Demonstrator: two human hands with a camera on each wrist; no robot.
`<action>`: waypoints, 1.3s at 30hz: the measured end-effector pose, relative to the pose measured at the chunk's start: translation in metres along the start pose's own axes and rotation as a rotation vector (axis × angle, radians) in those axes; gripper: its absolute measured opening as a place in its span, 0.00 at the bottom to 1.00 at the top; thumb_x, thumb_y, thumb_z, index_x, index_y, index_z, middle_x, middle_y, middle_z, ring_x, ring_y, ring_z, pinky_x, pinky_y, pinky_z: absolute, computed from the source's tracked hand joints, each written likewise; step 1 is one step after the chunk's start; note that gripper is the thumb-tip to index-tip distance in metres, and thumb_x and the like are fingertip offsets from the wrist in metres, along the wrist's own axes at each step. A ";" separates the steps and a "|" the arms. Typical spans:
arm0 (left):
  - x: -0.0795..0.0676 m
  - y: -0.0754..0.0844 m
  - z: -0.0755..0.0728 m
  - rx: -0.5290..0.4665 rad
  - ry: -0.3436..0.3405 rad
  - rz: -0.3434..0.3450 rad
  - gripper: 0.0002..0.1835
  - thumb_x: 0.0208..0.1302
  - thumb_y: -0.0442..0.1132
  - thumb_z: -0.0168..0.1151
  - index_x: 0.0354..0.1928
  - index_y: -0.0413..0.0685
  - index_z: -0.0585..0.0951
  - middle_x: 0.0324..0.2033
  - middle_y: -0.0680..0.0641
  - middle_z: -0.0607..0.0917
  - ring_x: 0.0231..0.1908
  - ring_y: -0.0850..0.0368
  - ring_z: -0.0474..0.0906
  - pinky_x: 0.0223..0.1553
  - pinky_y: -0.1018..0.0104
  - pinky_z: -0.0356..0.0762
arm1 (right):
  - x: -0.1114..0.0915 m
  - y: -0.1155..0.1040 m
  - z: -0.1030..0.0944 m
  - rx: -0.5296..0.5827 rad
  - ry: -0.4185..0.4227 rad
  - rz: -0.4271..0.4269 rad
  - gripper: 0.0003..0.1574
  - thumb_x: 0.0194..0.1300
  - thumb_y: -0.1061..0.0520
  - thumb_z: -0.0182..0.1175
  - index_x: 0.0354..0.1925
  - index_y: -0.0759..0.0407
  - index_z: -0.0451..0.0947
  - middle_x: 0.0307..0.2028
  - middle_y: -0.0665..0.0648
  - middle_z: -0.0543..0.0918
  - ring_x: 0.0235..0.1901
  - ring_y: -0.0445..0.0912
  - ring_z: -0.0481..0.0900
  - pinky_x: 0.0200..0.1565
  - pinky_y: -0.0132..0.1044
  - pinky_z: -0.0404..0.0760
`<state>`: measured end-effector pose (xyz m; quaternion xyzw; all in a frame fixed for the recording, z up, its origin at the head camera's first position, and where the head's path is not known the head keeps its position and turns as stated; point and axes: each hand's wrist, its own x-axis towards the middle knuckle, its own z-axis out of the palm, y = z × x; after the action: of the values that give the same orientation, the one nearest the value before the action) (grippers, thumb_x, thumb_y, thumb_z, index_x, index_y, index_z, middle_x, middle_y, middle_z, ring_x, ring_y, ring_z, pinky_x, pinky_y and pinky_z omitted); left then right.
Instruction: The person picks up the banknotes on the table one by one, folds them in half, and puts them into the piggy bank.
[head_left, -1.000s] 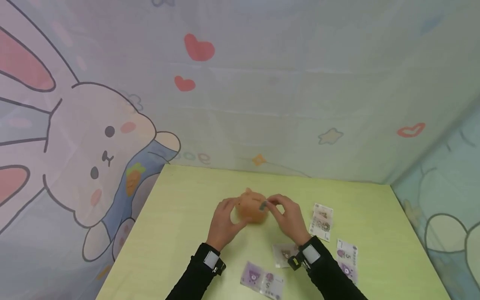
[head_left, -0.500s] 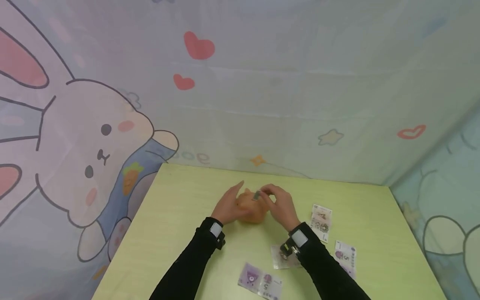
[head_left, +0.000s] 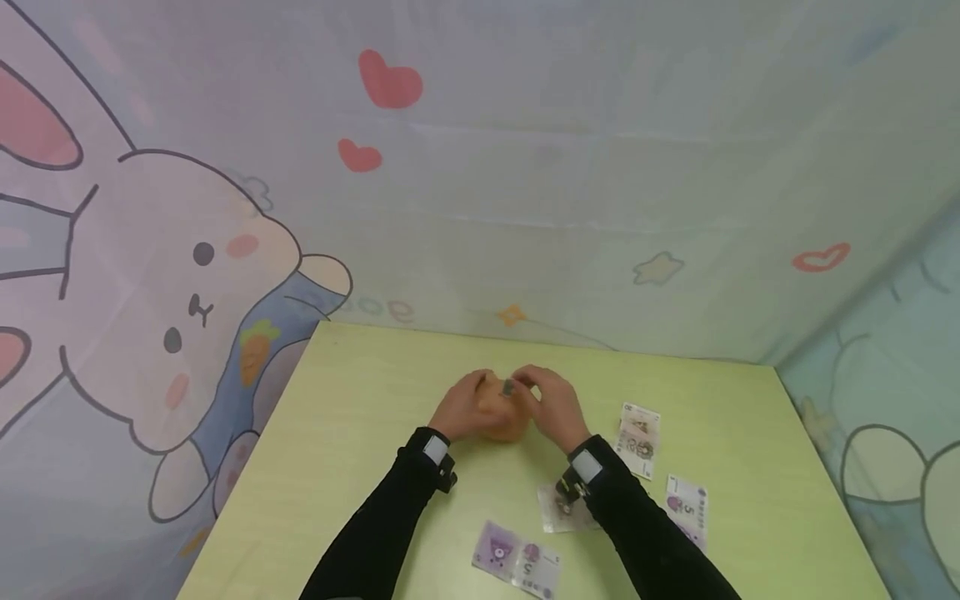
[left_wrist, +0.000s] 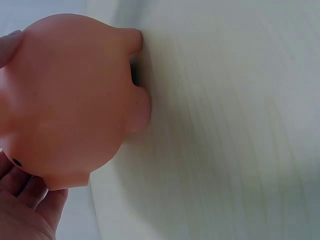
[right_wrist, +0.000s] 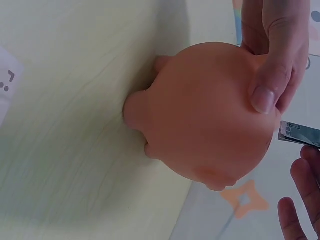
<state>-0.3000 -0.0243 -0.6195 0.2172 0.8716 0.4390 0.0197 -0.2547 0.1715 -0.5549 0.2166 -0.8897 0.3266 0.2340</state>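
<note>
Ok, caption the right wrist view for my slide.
The left hand holds a smooth, round, orange-pink piggy bank while the right hand pinches a folded grey-green paper note near its top.

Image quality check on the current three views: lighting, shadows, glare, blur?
Head: diffuse light, folded note too small and soft to read. Left wrist: broad soft-edged shadow on the tabletop beside the piggy bank, no harsh glare on the bank. Right wrist: soft shadow there too; folded note clearer, but cut off by the frame's right edge.
</note>
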 end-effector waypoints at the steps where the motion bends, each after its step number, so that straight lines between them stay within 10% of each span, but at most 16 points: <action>1: 0.000 0.000 0.000 -0.007 -0.003 -0.007 0.45 0.45 0.64 0.72 0.62 0.49 0.70 0.57 0.49 0.76 0.54 0.53 0.74 0.55 0.56 0.72 | 0.000 0.001 0.001 -0.009 -0.001 -0.004 0.04 0.66 0.54 0.61 0.39 0.51 0.80 0.34 0.49 0.85 0.38 0.45 0.82 0.40 0.43 0.78; 17: -0.001 0.012 -0.006 0.065 -0.036 -0.074 0.46 0.44 0.64 0.72 0.64 0.49 0.70 0.58 0.48 0.76 0.55 0.51 0.74 0.56 0.56 0.72 | 0.003 -0.003 -0.004 -0.069 -0.065 -0.107 0.03 0.62 0.55 0.65 0.36 0.52 0.81 0.32 0.49 0.85 0.34 0.44 0.81 0.37 0.41 0.78; 39: 0.003 0.003 -0.004 0.037 -0.024 -0.071 0.47 0.40 0.65 0.74 0.62 0.50 0.71 0.55 0.49 0.78 0.51 0.53 0.75 0.53 0.58 0.73 | 0.026 0.004 -0.016 0.038 -0.272 -0.010 0.03 0.69 0.56 0.58 0.38 0.52 0.78 0.34 0.47 0.84 0.38 0.45 0.83 0.40 0.43 0.80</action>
<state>-0.3023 -0.0243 -0.6139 0.1920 0.8864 0.4192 0.0418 -0.2729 0.1794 -0.5317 0.2679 -0.9057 0.3100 0.1088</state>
